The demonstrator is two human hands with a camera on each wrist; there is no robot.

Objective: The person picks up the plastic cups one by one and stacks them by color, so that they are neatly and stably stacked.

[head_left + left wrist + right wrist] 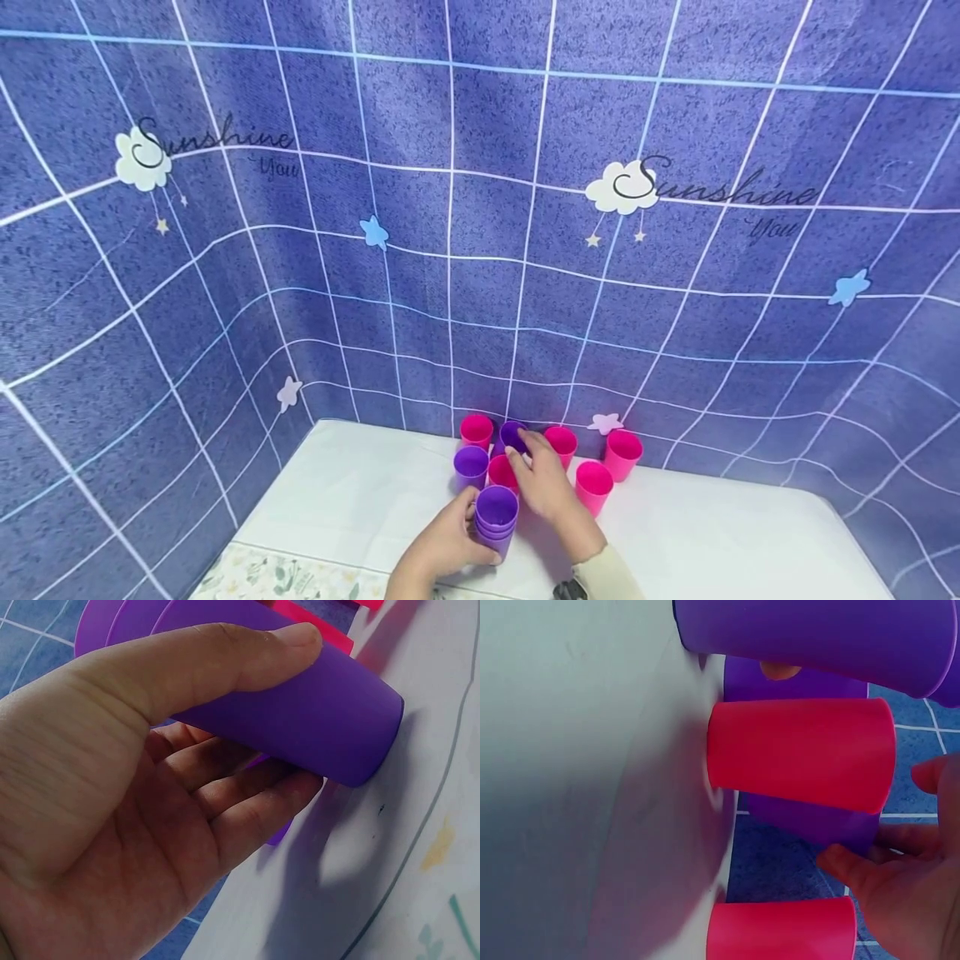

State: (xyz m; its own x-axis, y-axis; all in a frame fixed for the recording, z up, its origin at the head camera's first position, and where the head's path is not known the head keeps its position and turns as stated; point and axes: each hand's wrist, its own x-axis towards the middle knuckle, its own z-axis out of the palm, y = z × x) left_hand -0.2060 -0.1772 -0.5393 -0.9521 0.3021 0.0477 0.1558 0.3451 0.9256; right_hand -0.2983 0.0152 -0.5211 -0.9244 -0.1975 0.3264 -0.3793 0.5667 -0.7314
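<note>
My left hand (447, 537) grips a stack of purple cups (300, 720), thumb along the near side and fingers around the other. In the head view the stack is upright at the front of the cup group. My right hand (543, 479) reaches over to a purple cup (512, 435) in the back row. In the right wrist view its fingers (844, 866) are at that cup's side near the rim, while the thumb sits apart, above rim height. A pink cup (802, 754) stands between the stack and that purple cup.
Another purple cup (470, 467) is left of the pink one. Pink cups stand at the back left (477, 431), behind the right hand (562, 444) and on the right (622, 454). A white-covered table (720, 533) meets a blue grid-patterned curtain (480, 208) behind.
</note>
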